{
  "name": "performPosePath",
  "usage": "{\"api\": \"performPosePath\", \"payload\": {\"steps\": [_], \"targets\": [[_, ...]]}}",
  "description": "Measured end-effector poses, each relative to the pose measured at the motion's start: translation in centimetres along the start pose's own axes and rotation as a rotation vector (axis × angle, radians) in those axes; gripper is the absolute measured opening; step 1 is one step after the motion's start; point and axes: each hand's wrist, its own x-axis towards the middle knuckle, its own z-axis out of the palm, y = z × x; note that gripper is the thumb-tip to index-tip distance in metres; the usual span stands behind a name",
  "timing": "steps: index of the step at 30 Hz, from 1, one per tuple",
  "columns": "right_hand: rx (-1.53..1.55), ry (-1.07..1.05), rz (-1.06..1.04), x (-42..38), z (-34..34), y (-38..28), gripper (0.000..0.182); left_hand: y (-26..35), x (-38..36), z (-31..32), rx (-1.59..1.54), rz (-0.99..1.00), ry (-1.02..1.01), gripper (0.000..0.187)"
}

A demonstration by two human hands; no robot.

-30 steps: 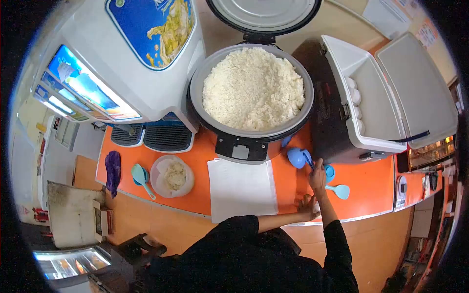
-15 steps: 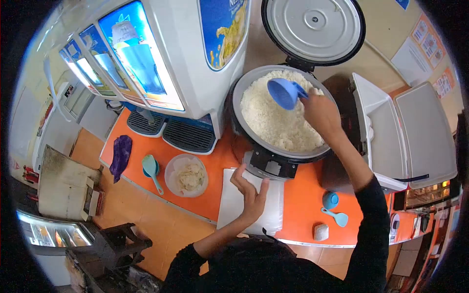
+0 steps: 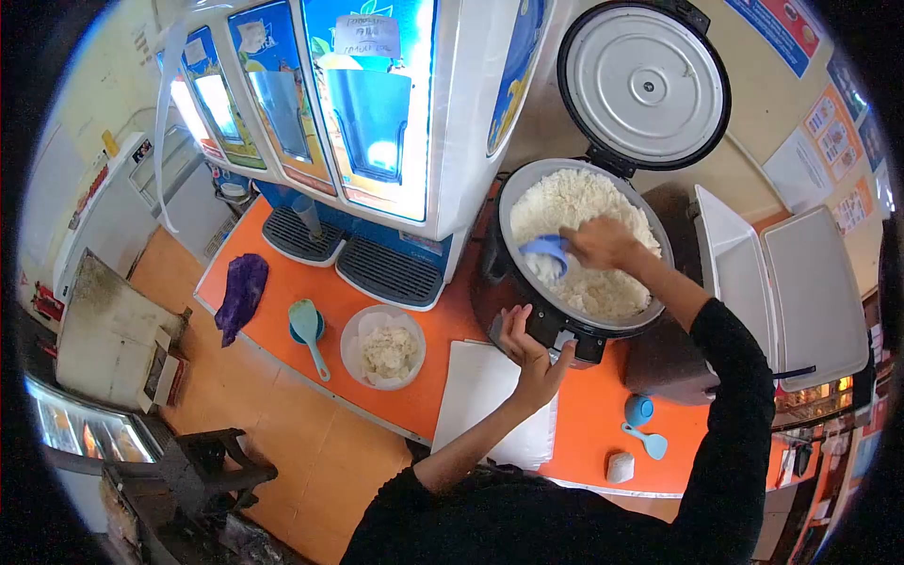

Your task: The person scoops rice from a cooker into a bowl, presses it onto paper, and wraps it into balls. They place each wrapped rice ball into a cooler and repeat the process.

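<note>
White rice fills the round cooker, whose lid stands open behind it. My right hand is closed on a blue scoop, which is down at the left part of the rice with some rice in it. At the cooker's front, by the latch, my left hand has its fingers apart and holds nothing. Below that hand lies a stack of white sheets. A clear bowl with rice sits to the left.
A drink dispenser stands at the left. Also on the orange table are a purple cloth, a teal paddle, a blue cup, a light blue spoon and a wrapped bundle. An open white cooler stands right.
The scoop has gone from above the rice down into its left part. My left hand has moved up and right along the cooker's front. The view has shifted.
</note>
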Motion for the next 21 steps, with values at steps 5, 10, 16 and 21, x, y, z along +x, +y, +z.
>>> {"api": "performPosePath", "payload": {"steps": [5, 10, 16, 21], "targets": [[0.123, -0.06, 0.079, -8.5, -0.6, -0.8, 0.034, -0.1, -0.2, 0.3, -0.023, -0.078, 0.004, 0.084], [0.247, -0.086, 0.236, -9.6, -3.4, 3.7, 0.025, 0.3, 0.4, -0.3, -0.024, -0.084, -0.069, 0.082], [-0.366, 0.495, 0.18, -0.2, 3.9, 0.9, 0.027, 0.2, 0.2, -0.5, -0.027, -0.057, -0.067, 0.079], [-0.015, 0.092, 0.304, 1.7, 1.4, 2.2, 0.03, -0.2, 0.3, -0.1, -0.03, -0.048, -0.044, 0.079]]}}
